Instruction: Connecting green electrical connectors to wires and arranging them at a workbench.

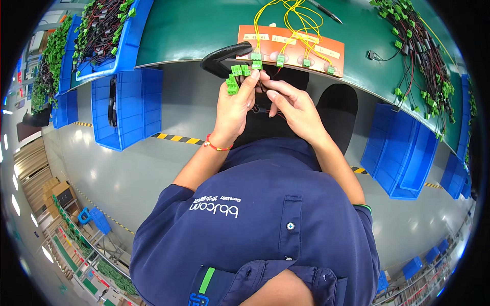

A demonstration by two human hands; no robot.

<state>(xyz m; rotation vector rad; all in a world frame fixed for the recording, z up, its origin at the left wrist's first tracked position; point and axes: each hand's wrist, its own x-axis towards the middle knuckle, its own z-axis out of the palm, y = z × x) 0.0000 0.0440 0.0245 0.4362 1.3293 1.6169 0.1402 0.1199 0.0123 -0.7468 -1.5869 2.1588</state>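
My left hand [235, 109] is closed around a bunch of green terminal connectors [233, 85] with dark wires. Its thumb tip touches a connector [257, 65] that meets a green connector [256, 56] at the edge of an orange board [326, 48]. Close beside it, my right hand [298, 107] has its thumb and forefinger bent together at the dark wires under the connectors; the exact grip is partly hidden. Farther right along the board's edge sit more green connectors [280, 60]. Yellow wires [293, 25] run from the board over the green table.
A black curved bar [224, 55] juts by the board's left end. A pen [326, 11] lies behind it. Wired green connectors heap on the table [352, 30] at right [423, 61] and fill a blue bin [109, 69] at left. Blue bins [130, 109] [395, 148] hang below the table.
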